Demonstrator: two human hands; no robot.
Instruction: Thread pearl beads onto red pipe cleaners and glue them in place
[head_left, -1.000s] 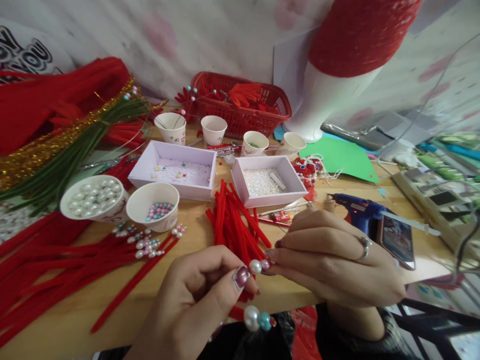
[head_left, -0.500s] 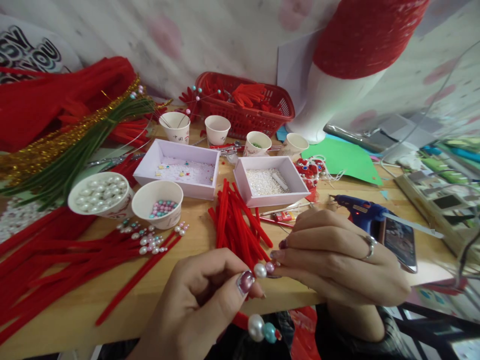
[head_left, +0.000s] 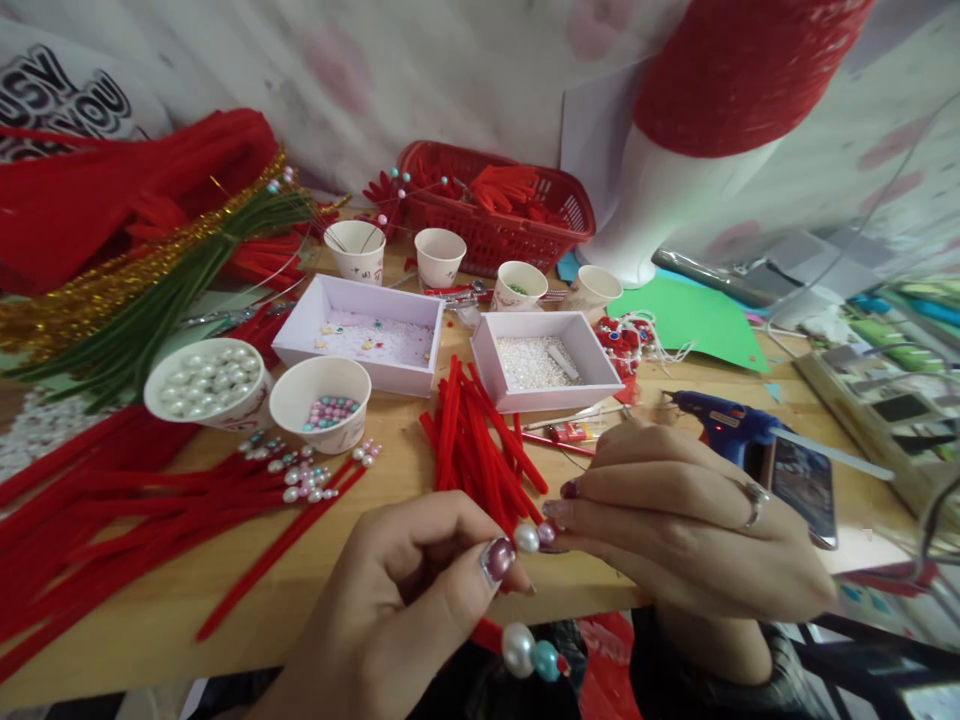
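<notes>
1. The left hand has its thumb and forefinger pinched together just beside a white pearl, above the near edge of the desk.
2. The right hand has its fingertips closed on a lilac bead, which touches that pearl. A ring sits on one of its fingers.
3. Under the left hand a red stem pokes out, its end carrying a large pearl, then a teal bead. The curled fingers of that hand seem to grip the stem, though the hand itself hides the hold.
4. Beyond the hands lies a loose bundle of red stems, and behind it stand two white boxes, the left box and the right box, both holding tiny beads.
5. On the left side, a paper cup of white pearls stands near a paper cup of lilac and teal beads. In front of them lie long red stems with pearl clusters at their tips.
6. Past the right hand rest a blue glue gun and a phone.
7. Farther back sits a red basket.
</notes>
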